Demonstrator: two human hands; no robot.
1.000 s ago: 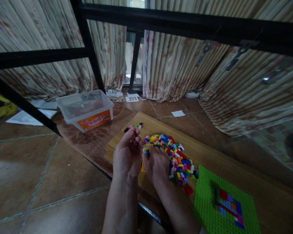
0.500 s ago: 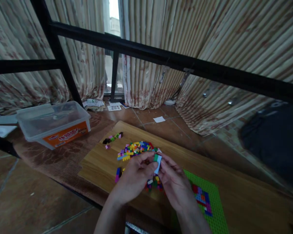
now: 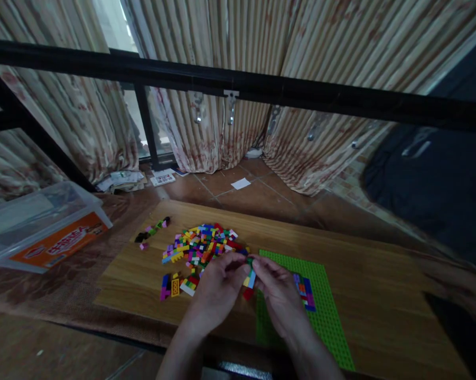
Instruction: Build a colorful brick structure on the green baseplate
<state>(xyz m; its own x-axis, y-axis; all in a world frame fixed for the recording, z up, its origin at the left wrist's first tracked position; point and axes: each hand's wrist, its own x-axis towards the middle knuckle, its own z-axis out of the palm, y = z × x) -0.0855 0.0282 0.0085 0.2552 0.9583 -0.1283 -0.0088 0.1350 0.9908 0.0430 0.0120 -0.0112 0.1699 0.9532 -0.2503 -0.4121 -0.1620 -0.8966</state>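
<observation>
My left hand (image 3: pixel 218 290) and my right hand (image 3: pixel 278 290) meet over the board, both closed on small toy building bricks. Between the fingertips a light blue brick (image 3: pixel 251 279) shows, with a dark green brick (image 3: pixel 249 261) at its upper end. How they join is partly covered by my thumbs. Under my right hand lies a green studded baseplate (image 3: pixel 325 311), bearing a block of blue, purple, red and orange bricks (image 3: pixel 308 295). Behind my left hand spreads a pile of mixed bricks (image 3: pixel 206 244). A red brick (image 3: pixel 248 293) rests just below my fingers.
The wooden board (image 3: pixel 380 301) lies on brown cloth. A clear plastic box (image 3: pixel 47 227) with an orange label stands at the left. Several loose bricks, including a yellow one (image 3: pixel 175 287), lie left of my hands. A black metal rail (image 3: pixel 261 84) crosses before the curtains.
My view has turned to the right, so the box and pile sit farther left. The hands still hold the light blue and green bricks, now tilted differently, and more of the baseplate shows.
</observation>
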